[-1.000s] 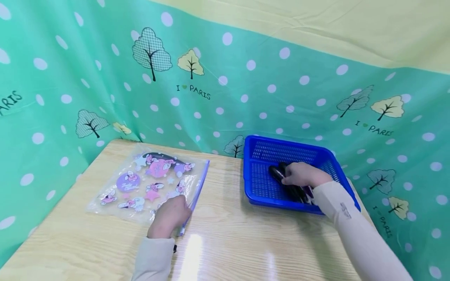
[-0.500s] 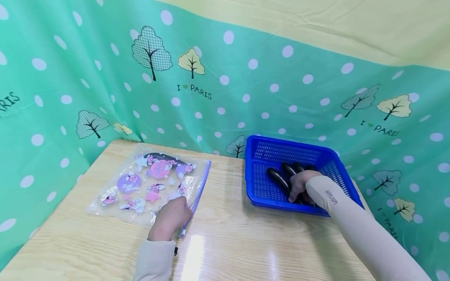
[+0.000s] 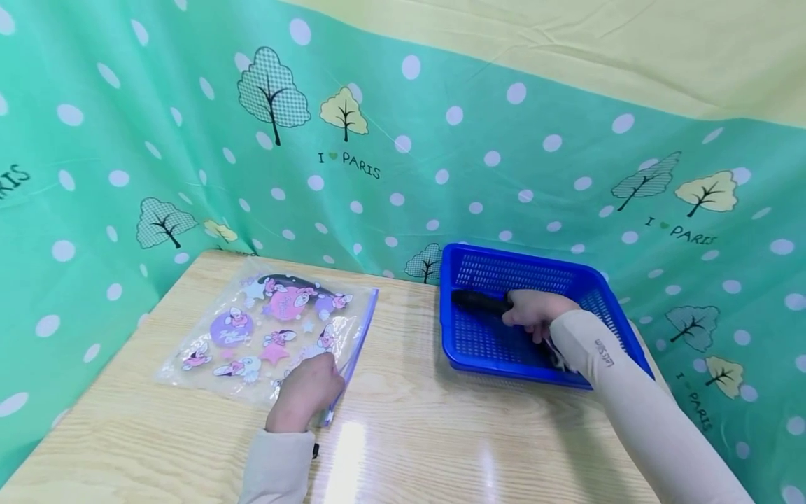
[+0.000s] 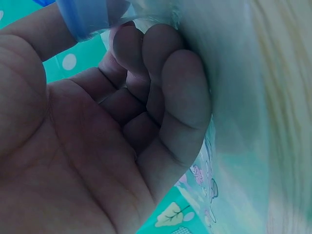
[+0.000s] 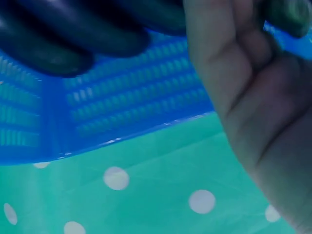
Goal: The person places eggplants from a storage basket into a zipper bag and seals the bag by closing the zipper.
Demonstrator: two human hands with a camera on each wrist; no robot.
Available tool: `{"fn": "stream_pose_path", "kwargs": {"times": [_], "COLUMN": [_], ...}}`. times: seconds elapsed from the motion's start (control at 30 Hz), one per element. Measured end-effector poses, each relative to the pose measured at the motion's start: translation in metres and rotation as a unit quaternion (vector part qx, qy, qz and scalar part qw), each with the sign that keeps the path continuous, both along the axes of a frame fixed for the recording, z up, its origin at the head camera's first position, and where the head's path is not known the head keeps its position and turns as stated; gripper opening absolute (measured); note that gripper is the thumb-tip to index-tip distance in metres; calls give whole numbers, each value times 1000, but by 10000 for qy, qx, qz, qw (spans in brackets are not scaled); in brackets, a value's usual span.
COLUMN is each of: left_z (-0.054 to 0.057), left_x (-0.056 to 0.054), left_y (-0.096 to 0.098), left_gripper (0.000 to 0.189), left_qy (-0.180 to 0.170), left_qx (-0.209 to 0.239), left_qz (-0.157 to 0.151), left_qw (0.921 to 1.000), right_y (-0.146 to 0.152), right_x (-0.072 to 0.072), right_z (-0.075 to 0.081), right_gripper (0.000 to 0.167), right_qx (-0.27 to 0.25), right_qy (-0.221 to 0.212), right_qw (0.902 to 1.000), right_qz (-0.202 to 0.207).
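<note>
My left hand (image 3: 310, 386) pinches the purple zip edge of a clear, cartoon-printed zip bag (image 3: 234, 329) lying flat on the table. In the left wrist view the blue-looking zip strip (image 4: 87, 17) passes between thumb and forefinger, the other fingers curled. A dark eggplant (image 3: 308, 283) shows through the bag's far part. Inside the blue basket (image 3: 516, 372), my right hand (image 3: 538, 309) grips a dark eggplant (image 3: 475, 302), whose one end points left. Several more eggplants (image 5: 102, 36) appear beside the hand in the right wrist view; in the head view the hand and sleeve mostly hide them.
The wooden table (image 3: 403, 350) lies between bag and basket. A green dotted curtain (image 3: 390, 168) hangs close behind the basket and along the left and right sides.
My right hand has shifted within the basket, and an eggplant there now lies more crosswise, its end pointing left. My left hand and the bag have stayed put.
</note>
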State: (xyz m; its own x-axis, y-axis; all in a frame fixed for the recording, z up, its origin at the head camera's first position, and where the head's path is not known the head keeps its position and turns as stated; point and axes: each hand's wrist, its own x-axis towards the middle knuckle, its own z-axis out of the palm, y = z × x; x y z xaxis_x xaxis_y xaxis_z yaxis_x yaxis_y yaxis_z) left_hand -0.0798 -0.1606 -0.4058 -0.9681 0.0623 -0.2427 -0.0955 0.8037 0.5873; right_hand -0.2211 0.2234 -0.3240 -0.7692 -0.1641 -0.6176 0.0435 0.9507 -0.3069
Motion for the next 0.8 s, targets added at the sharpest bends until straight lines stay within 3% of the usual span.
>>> {"fn": "stream_pose_path", "kwargs": {"times": [0.13, 0.23, 0.33, 0.47, 0.67, 0.8], "left_z": [0, -1, -2, -2, -1, 1], "left_x": [3, 6, 7, 7, 4, 2], "left_y": [1, 2, 3, 3, 1, -1], "left_gripper": [7, 9, 10, 10, 11, 12], "left_qy": [-64, -119, -81, 20, 68, 157], "left_qx": [54, 109, 136, 106, 136, 257], "left_qz": [33, 71, 92, 102, 61, 110], "left_qw": [10000, 9998, 9998, 9999, 9999, 9995], "right_y": [-11, -18, -25, -34, -42, -41], "right_x": [-5, -8, -9, -9, -7, -7], "right_z": [8, 11, 14, 16, 17, 16], "right_gripper": [60, 57, 46, 27, 50, 47], "right_qx": [-152, -340, -583, -730, -325, -452], "right_qy": [787, 1467, 1841, 1720, 1331, 1414], "right_qw": [9967, 9886, 9809, 9814, 9878, 9856], "right_qz": [83, -21, -234, -448, -737, -804]}}
